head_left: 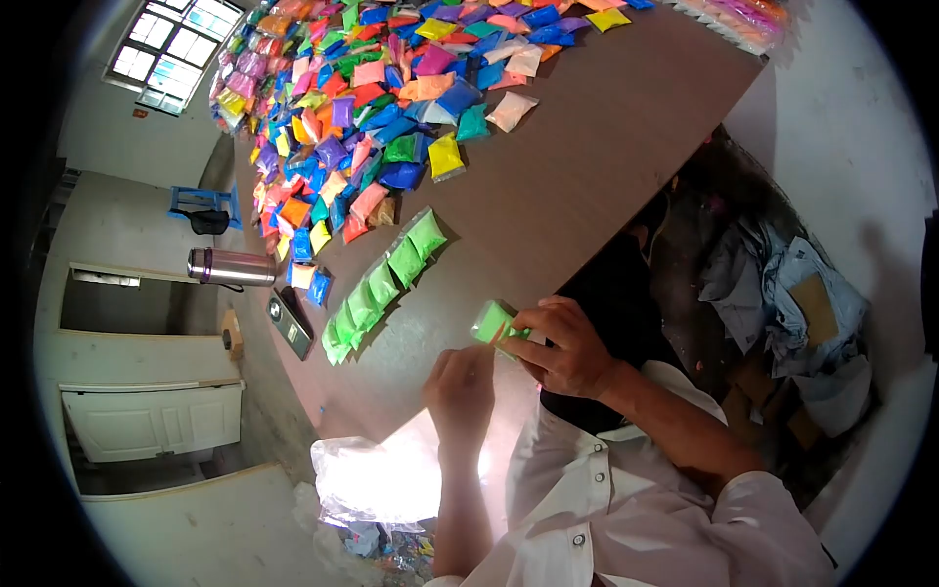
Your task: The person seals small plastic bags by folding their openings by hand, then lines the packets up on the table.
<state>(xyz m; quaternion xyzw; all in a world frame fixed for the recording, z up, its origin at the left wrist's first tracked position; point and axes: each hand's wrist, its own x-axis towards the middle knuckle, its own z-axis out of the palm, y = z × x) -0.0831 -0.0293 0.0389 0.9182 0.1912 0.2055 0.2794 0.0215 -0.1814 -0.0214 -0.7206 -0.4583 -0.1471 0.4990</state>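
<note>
My right hand is closed on a small green packet in clear wrap, held over the table's near edge. Just left of it is my left hand, its fingers curled together close to the packet; anything between them is too small to tell. A row of light green packets lies on the brown table beyond my hands. Behind that row spreads a large heap of small colourful packets.
A steel flask and a dark phone are at the table's left side. Clear plastic bags lie at the near left. Crumpled grey bags and cardboard are on the floor at right. Pink and orange packets sit at the far corner.
</note>
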